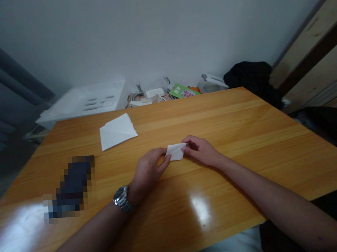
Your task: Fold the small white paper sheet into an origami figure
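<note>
A small folded piece of white paper [176, 152] is held between my two hands, just above or on the wooden table [213, 115]. My left hand [150, 168] pinches its left edge between thumb and fingers; a metal watch [122, 197] circles that wrist. At the paper's right edge, my right hand [202, 150] closes thumb and fingertips on the upper corner. A slanting crease or flap edge shows on the paper's face. Farther back on the left lies a stack of white paper sheets [118, 131], slightly fanned.
A pixelated dark object [74, 183] lies on the table's left side. Behind the far edge are a white plastic tray [98, 101], a green box or booklet [182, 91], a clear container [214, 83] and assorted items. Black fabric [251, 79] is heaped at the back right.
</note>
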`<action>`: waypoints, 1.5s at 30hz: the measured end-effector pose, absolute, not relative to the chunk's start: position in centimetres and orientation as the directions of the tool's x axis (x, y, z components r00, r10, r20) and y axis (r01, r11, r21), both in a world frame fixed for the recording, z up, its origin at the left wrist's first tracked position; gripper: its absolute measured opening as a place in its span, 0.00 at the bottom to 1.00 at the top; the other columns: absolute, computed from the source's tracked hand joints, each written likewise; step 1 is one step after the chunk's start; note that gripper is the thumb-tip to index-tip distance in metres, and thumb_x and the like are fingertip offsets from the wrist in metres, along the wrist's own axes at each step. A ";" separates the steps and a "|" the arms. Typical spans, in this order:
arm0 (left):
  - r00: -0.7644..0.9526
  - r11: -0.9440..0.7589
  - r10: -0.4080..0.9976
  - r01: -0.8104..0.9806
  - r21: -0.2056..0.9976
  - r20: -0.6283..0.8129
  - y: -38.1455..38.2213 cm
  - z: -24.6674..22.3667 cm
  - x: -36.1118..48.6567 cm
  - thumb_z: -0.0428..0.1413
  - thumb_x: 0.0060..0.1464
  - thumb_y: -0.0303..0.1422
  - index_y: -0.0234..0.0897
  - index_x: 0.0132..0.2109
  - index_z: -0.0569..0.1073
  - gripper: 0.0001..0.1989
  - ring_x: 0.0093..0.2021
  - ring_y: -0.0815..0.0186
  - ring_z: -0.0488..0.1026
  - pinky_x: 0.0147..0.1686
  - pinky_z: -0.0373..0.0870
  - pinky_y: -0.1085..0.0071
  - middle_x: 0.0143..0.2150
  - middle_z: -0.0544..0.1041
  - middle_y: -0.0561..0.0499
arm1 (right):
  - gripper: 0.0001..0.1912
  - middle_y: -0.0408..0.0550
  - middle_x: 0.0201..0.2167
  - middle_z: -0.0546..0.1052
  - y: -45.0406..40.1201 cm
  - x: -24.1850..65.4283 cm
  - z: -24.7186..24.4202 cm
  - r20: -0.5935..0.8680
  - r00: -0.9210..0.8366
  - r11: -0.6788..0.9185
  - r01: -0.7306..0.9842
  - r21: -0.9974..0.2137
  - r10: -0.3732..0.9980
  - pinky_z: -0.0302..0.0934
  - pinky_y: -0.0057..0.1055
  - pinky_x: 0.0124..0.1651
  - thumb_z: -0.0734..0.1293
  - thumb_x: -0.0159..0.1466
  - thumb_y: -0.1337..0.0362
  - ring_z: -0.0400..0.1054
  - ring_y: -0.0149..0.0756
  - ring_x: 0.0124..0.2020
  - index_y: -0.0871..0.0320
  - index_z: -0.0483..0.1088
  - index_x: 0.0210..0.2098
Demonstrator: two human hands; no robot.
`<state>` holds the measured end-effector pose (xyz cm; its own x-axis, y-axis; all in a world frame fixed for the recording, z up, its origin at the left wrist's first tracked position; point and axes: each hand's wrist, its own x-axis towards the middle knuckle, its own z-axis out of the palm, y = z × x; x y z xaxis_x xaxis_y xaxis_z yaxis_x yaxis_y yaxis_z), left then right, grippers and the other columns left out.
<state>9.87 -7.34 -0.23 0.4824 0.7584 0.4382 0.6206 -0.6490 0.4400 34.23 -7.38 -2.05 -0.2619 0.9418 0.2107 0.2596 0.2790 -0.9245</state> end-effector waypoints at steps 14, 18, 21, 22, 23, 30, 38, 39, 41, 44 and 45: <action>0.491 -0.639 0.769 0.582 0.502 0.409 -6.8 -1.1 10.0 0.57 0.64 0.33 0.40 0.61 0.67 0.20 0.51 0.62 0.76 0.53 0.75 0.64 0.53 0.76 0.47 | 0.17 0.50 0.41 0.80 -7.2 34.2 -2.3 0.204 -0.276 0.302 0.383 -0.873 0.939 0.67 0.33 0.41 0.65 0.69 0.60 0.73 0.36 0.38 0.58 0.74 0.55; 0.499 -0.638 0.769 0.576 0.511 0.399 -6.8 -1.2 9.9 0.56 0.65 0.34 0.40 0.59 0.68 0.17 0.51 0.61 0.75 0.53 0.74 0.64 0.52 0.76 0.48 | 0.20 0.50 0.42 0.82 -7.2 33.9 -2.3 0.204 -0.272 0.304 0.406 -0.862 0.940 0.67 0.33 0.42 0.64 0.69 0.61 0.74 0.36 0.38 0.57 0.72 0.59; 0.511 -0.634 0.772 0.576 0.516 0.377 -6.7 -1.2 9.8 0.55 0.65 0.34 0.40 0.57 0.70 0.14 0.50 0.61 0.76 0.53 0.74 0.63 0.50 0.77 0.47 | 0.20 0.51 0.47 0.82 -7.1 33.6 -2.2 0.188 -0.294 0.304 0.425 -0.852 0.937 0.68 0.35 0.44 0.64 0.70 0.61 0.75 0.38 0.41 0.56 0.72 0.59; 0.515 -0.635 0.771 0.575 0.516 0.374 -6.7 -1.2 9.8 0.55 0.65 0.34 0.39 0.56 0.70 0.14 0.50 0.61 0.76 0.52 0.74 0.63 0.50 0.77 0.48 | 0.19 0.52 0.49 0.82 -7.0 33.4 -2.0 0.183 -0.307 0.309 0.436 -0.845 0.934 0.68 0.36 0.45 0.63 0.70 0.62 0.75 0.39 0.43 0.56 0.73 0.59; 0.518 -0.636 0.770 0.574 0.516 0.372 -6.7 -1.1 9.8 0.55 0.65 0.34 0.39 0.55 0.71 0.13 0.49 0.61 0.76 0.52 0.74 0.63 0.49 0.78 0.48 | 0.19 0.53 0.51 0.81 -6.9 33.3 -1.8 0.180 -0.322 0.316 0.445 -0.838 0.930 0.68 0.37 0.47 0.63 0.70 0.62 0.76 0.40 0.45 0.56 0.73 0.59; 0.477 -0.579 0.813 0.609 0.542 0.333 -6.7 -1.2 9.7 0.54 0.64 0.33 0.40 0.52 0.70 0.11 0.40 0.64 0.77 0.42 0.75 0.67 0.44 0.78 0.51 | 0.20 0.50 0.40 0.81 -5.9 32.5 -0.9 0.152 -0.325 0.294 0.449 -0.844 0.933 0.67 0.34 0.41 0.66 0.68 0.65 0.74 0.36 0.36 0.55 0.72 0.59; 0.519 -0.596 0.801 0.645 0.479 0.297 -6.6 -1.0 9.5 0.52 0.65 0.31 0.40 0.46 0.74 0.07 0.38 0.65 0.74 0.39 0.72 0.69 0.41 0.75 0.51 | 0.18 0.44 0.34 0.77 -6.0 32.3 -2.1 0.145 -0.277 0.230 0.308 -0.923 0.950 0.65 0.30 0.37 0.69 0.62 0.69 0.70 0.32 0.33 0.56 0.72 0.52; 0.525 -0.607 0.794 0.648 0.461 0.308 -6.6 -1.1 9.4 0.52 0.65 0.31 0.40 0.48 0.75 0.08 0.40 0.64 0.74 0.41 0.72 0.68 0.42 0.75 0.50 | 0.15 0.44 0.34 0.77 -6.0 32.2 -2.1 0.161 -0.258 0.243 0.323 -0.915 0.953 0.65 0.30 0.37 0.70 0.62 0.70 0.70 0.32 0.33 0.56 0.72 0.49; 0.537 -0.636 0.771 0.650 0.415 0.342 -6.5 -1.3 9.4 0.54 0.65 0.32 0.40 0.50 0.76 0.10 0.45 0.62 0.74 0.45 0.73 0.65 0.46 0.73 0.47 | 0.10 0.43 0.34 0.77 -6.0 32.2 -2.1 0.201 -0.238 0.281 0.379 -0.882 0.950 0.64 0.29 0.36 0.70 0.61 0.71 0.70 0.31 0.32 0.56 0.72 0.43; 0.578 -0.691 0.722 0.637 0.342 0.381 -6.3 -1.7 9.2 0.55 0.64 0.33 0.41 0.49 0.78 0.10 0.49 0.58 0.72 0.50 0.73 0.60 0.51 0.72 0.44 | 0.06 0.42 0.33 0.75 -6.0 32.2 -1.9 0.252 -0.262 0.352 0.483 -0.802 0.932 0.61 0.29 0.35 0.70 0.61 0.71 0.68 0.31 0.31 0.56 0.73 0.38; 0.601 -0.711 0.702 0.625 0.323 0.382 -6.2 -1.7 9.2 0.55 0.65 0.32 0.42 0.49 0.79 0.10 0.50 0.58 0.72 0.51 0.72 0.59 0.52 0.73 0.45 | 0.05 0.43 0.33 0.75 -6.1 32.2 -1.8 0.264 -0.274 0.372 0.505 -0.779 0.925 0.61 0.29 0.35 0.70 0.62 0.71 0.67 0.31 0.31 0.57 0.74 0.37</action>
